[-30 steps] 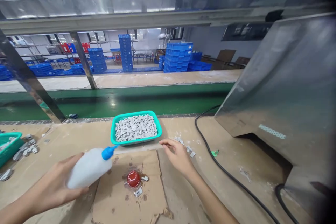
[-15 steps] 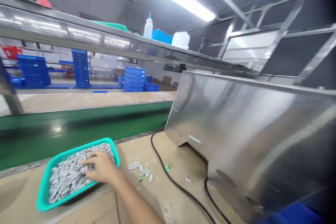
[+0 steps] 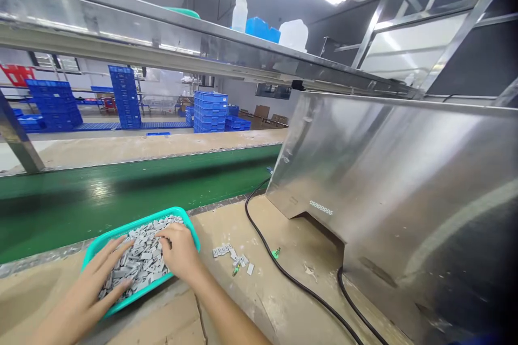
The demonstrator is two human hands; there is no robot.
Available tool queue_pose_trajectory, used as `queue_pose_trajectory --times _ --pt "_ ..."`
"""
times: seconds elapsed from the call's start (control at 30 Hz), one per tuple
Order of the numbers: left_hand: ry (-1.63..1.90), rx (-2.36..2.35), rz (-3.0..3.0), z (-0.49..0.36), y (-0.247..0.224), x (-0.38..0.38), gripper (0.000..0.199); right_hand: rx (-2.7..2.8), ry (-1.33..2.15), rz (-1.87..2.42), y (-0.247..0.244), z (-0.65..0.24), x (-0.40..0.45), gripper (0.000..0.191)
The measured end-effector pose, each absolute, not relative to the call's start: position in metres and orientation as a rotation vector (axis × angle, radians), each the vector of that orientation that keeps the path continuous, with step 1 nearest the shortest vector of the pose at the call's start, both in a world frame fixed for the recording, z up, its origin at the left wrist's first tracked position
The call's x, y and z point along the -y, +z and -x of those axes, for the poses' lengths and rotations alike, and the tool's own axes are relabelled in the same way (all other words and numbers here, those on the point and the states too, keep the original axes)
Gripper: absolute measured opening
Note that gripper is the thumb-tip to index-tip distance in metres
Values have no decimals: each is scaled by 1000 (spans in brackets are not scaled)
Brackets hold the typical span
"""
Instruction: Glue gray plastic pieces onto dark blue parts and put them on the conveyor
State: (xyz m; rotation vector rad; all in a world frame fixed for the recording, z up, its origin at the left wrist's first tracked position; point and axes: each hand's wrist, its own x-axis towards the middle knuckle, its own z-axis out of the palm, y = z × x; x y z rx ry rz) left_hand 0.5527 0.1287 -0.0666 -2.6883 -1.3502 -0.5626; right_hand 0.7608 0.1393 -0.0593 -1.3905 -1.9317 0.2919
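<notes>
A turquoise plastic basket (image 3: 196, 234) full of small grey plastic pieces (image 3: 141, 264) lies on the cardboard-covered bench. Over its left side, my left hand (image 3: 91, 285) spreads its fingers, with the fingertips on the pieces. My right hand (image 3: 180, 250) reaches over the right side, fingers bent and thumb a little apart from them; I see nothing held in it. To the right of the basket lie several loose grey pieces (image 3: 222, 250), some in a short row, with a small green-and-brass part (image 3: 237, 269) beside them.
A black cable (image 3: 259, 230) curves across the bench, with another green part (image 3: 276, 253) beside it. A large sheet-metal housing (image 3: 364, 172) stands on the right. Overhead runs a metal shelf (image 3: 218, 46) carrying a bottle (image 3: 240, 13). Beyond the bench lies a green conveyor belt (image 3: 141, 188).
My left hand has come into view and reached over the basket's left side. My right hand has shifted toward the basket's right part. The camera view has tilted down slightly.
</notes>
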Motion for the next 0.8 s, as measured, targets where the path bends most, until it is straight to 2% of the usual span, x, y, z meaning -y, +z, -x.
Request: queue_pose_trajectory --times 0.07,0.17,0.27,0.53,0.67,0.8 --pt "-499 1434 2742 -575 -69 -145 49 1909 260 1400 -59 -762 -138 32" --pt "-618 1441 2758 -591 -70 -159 34 1960 237 1383 -62 -762 -140 43" --pt "-841 1409 2706 -588 -71 -160 24 2008 237 1387 -69 -760 -145 35" --pt "-878 1422 2510 -589 -65 -146 33 1956 207 1435 -64 -759 -142 20" --pt "-974 1343 2604 -586 -58 -143 34 1954 167 1421 -60 -757 -137 18" --pt "-936 1537 2724 -582 -54 -144 35 1964 153 1371 -56 -753 -135 16"
